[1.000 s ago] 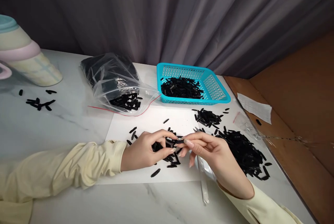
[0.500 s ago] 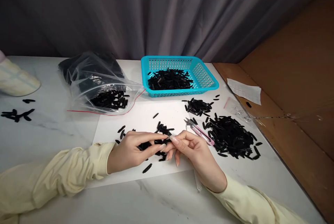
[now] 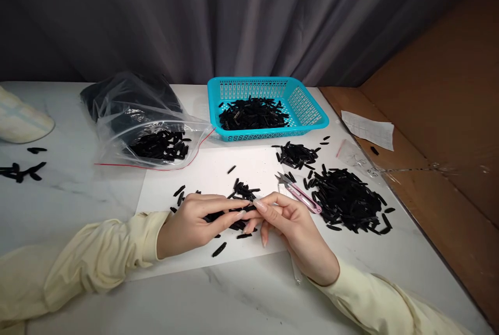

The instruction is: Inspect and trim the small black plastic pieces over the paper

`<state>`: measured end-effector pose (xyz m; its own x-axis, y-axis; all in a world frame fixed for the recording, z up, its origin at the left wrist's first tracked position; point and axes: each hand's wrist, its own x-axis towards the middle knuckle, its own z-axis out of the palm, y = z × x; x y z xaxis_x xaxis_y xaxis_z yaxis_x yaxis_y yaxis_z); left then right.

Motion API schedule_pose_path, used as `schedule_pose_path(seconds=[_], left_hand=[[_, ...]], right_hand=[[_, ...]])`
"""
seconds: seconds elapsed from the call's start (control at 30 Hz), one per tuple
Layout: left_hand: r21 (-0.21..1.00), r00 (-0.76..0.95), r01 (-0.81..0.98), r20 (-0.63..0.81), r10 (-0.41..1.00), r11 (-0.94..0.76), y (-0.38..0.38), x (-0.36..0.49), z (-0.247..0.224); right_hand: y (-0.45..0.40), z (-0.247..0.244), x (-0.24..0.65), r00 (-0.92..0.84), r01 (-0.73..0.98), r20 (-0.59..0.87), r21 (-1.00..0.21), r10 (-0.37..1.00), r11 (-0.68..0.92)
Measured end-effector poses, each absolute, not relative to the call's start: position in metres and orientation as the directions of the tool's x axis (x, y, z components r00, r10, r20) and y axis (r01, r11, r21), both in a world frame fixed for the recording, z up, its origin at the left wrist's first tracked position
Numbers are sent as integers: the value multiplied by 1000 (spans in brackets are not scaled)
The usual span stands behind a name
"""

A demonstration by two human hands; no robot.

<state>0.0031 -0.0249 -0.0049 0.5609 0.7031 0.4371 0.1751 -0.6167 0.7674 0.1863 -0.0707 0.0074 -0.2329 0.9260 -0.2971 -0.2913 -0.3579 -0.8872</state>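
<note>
My left hand and my right hand meet fingertip to fingertip above a white sheet. Between the thumb and fingertips of each is a small black elongated piece, mostly covered by the fingers. Several loose black pieces of the same sort lie on the sheet behind and under my hands. To the right of my right hand rest pink-handled thread snips, blades pointing away to the left. A large heap of black pieces lies beyond the snips' handle.
A turquoise basket holding black pieces stands at the back. Left of it lies a clear zip bag with more pieces spilling toward its mouth. A smaller heap sits before the basket. Cardboard borders the right side, with a paper slip.
My hands keep nearly the same pose, the fingertips shifting only slightly around the piece. The whole view has moved a little, with the basket and bag appearing slightly higher.
</note>
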Motion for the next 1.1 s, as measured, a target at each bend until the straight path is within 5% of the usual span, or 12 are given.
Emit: schedule_pose_path(seconds=[0.2,0.43,0.7,0.87,1.1], left_hand=[[758,553,191,442,706,-624,-27,2,-3],[814,548,346,228,805,-466,-27,1,0],[831,549,341,204,810,-441,-26,2,0],[848,557,328,183,810,-417,-27,3,2],[828,535,393,148,832,-400,-27,4,4]], right_hand=[[-67,6,189,-219,-386,-359,-822,907,-419],[-67,7,188,-247,-385,-355,-818,902,-427],[-72,4,187,-247,-121,-210,-962,946,-244],[-74,2,187,-226,-69,-143,-984,964,-162],[-80,1,190,-228,240,-68,-971,971,-12]])
